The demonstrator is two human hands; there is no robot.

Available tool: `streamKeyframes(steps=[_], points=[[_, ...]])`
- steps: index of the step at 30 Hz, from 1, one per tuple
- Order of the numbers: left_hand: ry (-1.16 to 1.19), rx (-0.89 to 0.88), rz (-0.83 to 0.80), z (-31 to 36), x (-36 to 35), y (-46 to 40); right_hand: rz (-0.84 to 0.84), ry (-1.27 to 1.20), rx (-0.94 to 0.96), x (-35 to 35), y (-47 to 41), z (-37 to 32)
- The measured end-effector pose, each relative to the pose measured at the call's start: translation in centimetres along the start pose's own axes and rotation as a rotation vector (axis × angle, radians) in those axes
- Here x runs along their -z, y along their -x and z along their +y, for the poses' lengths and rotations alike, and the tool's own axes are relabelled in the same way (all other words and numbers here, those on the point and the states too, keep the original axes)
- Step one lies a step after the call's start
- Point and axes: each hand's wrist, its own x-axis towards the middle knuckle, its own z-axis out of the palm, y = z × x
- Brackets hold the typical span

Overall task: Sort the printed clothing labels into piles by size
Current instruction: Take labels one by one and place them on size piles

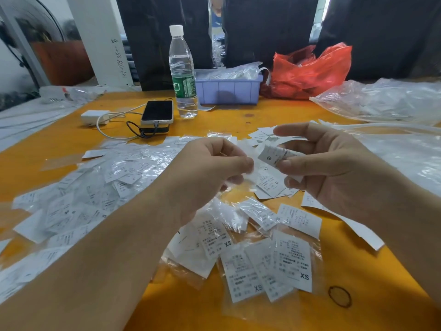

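Observation:
My right hand (334,168) pinches a white label marked S (274,155) between thumb and fingers, above the table. My left hand (210,168) pinches the edge of a clear plastic sleeve or label (248,151) just left of it; the two hands nearly meet. Under them lies a small pile with a label marked M (270,185). Near the front edge a group of labels marked XS (291,261) lies in clear sleeves. A large unsorted heap of labels (95,187) covers the table's left side.
The orange table (238,118) holds a phone (158,112) on a power bank with white charger and cable, a water bottle (182,72), a lilac bin (229,88), a red plastic bag (310,70) and clear plastic bags (386,99) at right. A rubber band (340,296) lies front right.

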Motion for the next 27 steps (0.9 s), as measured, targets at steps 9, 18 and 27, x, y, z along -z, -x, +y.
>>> streamKeyframes(steps=[9, 18, 27], points=[[-0.022, -0.033, -0.132, -0.10, -0.11, 0.14, 0.100, 0.168, 0.085, 0.07, 0.25, -0.06], [0.041, -0.039, -0.237, -0.06, 0.09, 0.16, 0.119, 0.451, 0.314, -0.18, 0.73, 0.11], [0.059, -0.048, -0.254, -0.04, 0.20, 0.13, 0.042, 0.508, 0.266, 0.03, 0.63, 0.04]])
